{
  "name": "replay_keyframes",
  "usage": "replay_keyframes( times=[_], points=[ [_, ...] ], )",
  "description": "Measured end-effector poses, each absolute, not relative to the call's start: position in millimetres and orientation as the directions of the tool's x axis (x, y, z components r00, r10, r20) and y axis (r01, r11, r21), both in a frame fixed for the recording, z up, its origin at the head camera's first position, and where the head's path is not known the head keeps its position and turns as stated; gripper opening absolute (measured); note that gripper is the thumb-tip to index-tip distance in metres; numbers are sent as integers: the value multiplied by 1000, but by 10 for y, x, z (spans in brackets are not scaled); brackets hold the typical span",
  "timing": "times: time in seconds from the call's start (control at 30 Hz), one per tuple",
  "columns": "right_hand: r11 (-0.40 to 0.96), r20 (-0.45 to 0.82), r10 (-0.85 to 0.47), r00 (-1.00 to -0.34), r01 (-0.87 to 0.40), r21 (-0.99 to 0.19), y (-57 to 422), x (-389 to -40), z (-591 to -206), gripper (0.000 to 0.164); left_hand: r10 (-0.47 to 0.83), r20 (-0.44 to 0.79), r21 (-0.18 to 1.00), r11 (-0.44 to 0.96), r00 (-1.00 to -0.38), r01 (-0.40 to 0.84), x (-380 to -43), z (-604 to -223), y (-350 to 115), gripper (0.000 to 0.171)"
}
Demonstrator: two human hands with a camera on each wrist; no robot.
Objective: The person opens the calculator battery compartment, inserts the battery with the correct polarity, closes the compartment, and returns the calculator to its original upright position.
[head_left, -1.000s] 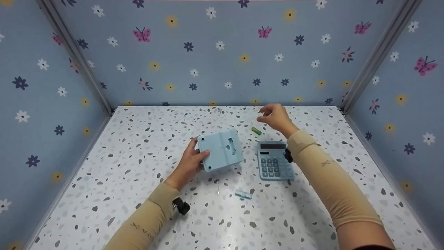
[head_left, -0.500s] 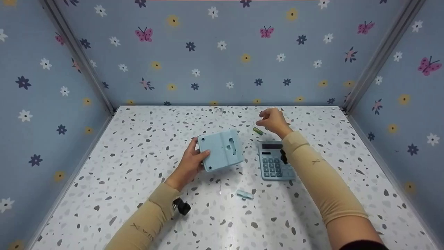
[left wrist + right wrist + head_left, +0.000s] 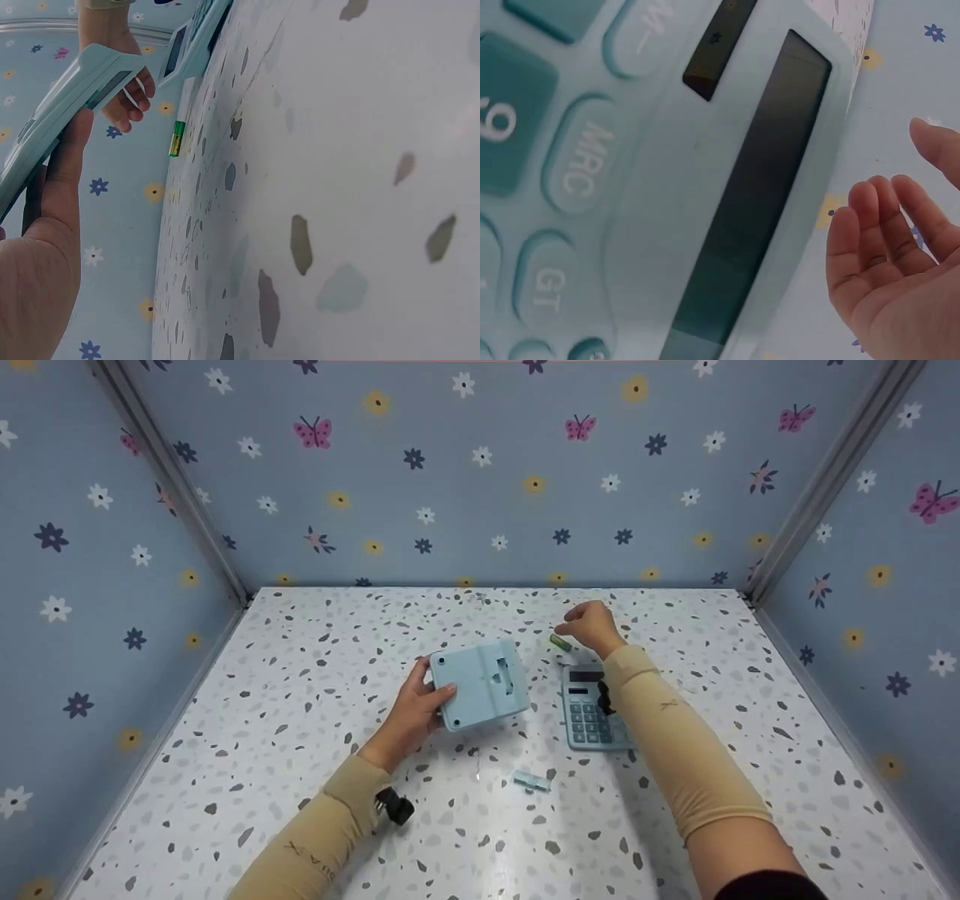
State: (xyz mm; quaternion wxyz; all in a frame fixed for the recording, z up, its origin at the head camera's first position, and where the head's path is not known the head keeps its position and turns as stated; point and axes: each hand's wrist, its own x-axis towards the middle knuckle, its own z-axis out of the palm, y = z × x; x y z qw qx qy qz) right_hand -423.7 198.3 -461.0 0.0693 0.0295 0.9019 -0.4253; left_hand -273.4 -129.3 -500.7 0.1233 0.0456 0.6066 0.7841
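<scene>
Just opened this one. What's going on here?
A person's left hand holds a light blue device, probably a calculator, its underside showing in the head view with an open slot in it. The right hand hovers near a small green battery on the speckled table, fingers loosely curled and holding nothing. A face-up calculator lies partly hidden under the right forearm, and a small light blue piece, perhaps a cover, lies nearer the person.

Light-blue rectangular plastic calculator (image 3: 589, 712): right part hidden behind long beige fabric sleeve (image 3: 667, 731). Left of calculator, light-blue boxy plastic device (image 3: 476, 686): cut off at left-wrist view's edge. Beyond calculator, green cylindrical battery (image 3: 560, 643): markings unreadably small.
</scene>
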Motion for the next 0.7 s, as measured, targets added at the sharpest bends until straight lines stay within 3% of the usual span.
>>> replay_keyframes(
  times=[0.7],
  points=[
    [637,-254,49,-966,226,-737,1967,-4348,-4861,43,238,-91,967,-212,-967,-144,-2738,-5022,-1336,64]
  ],
)
